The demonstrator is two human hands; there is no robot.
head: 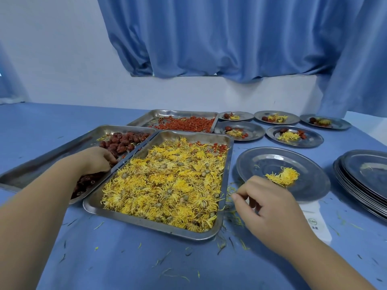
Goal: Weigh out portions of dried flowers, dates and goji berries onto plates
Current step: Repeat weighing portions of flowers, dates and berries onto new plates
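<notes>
Head view, everything placed vs the flower tray [146, 225].

The tray sits front and centre, full of dried flowers [167, 181]. It's prob closest because that's the bulkiest stuff to grab.

Date tray [41, 166] touches its left edge, w/ dates [123, 141] heaped at the far and near ends. Goji tray [150, 117] is just behind it, goji berries [188, 123] spread thin. All three stocks are within one reach.

L hand [96, 160] is down in the date tray, just left of the flower tray. Fingertips are curled in among the dates; can't tell if they've closed on one yet.

R hand [270, 206] is just right of the flower tray, at the near rim of the working plate [272, 162]. Fingers are loosely curled, nothing visible in them.

That plate rests on a white scale [314, 218], hence its spot, and holds only a flower portion [282, 176]. Dates and goji are still to go on, so I'd say this plate is about a third done.

Five filled plates [238, 130] are parked behind-right, out of the way. Spare plate stack [368, 174] is far right.
</notes>
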